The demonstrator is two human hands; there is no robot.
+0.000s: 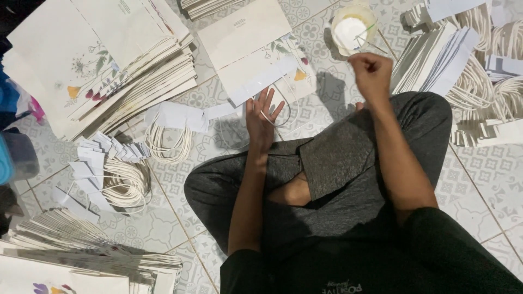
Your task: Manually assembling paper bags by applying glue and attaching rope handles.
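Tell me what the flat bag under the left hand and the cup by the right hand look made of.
Flat bag: matte cream paper, judging by its sharp folds and printed flowers. Cup: probably translucent plastic, holding something white, contents unclear. Left hand rests open; right hand is fisted.

You sit cross-legged on a patterned tile floor (479, 179) of what looks like a home turned into a small paper-bag workshop: stacks of flat floral paper bags (103, 65), bundles of white cord handles (128, 182), card strips (103, 147) and a cup of glue (351, 30) surround you.
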